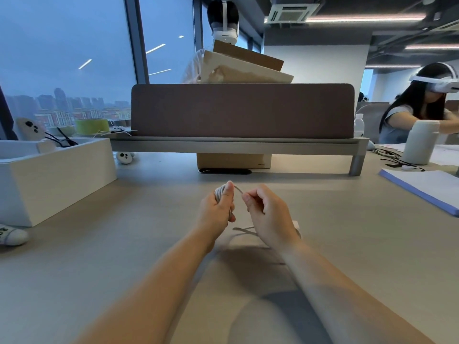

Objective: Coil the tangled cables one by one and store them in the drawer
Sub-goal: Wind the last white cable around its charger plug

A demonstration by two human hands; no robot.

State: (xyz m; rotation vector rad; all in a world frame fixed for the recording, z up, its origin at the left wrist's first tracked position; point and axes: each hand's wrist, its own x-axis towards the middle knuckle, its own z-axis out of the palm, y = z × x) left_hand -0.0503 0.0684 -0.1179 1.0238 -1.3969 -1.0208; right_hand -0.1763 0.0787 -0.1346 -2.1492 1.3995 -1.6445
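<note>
My left hand (218, 207) grips a small bundle of coiled white cable (219, 192) above the middle of the desk, thumb pressed along its side. A short strand runs from the bundle's top to my right hand (267, 209), which pinches the strand between thumb and forefinger. More loose white cable (242, 230) lies on the desk below and between my hands, partly hidden by my right wrist. A white open box (53, 167) with black cords in it stands at the left.
A brown divider panel (242, 110) on a grey shelf crosses the back of the desk. White controllers (125, 157) lie near the box. A white bottle (419, 142) and papers (427, 187) sit at the right. Two people in headsets are beyond the desk.
</note>
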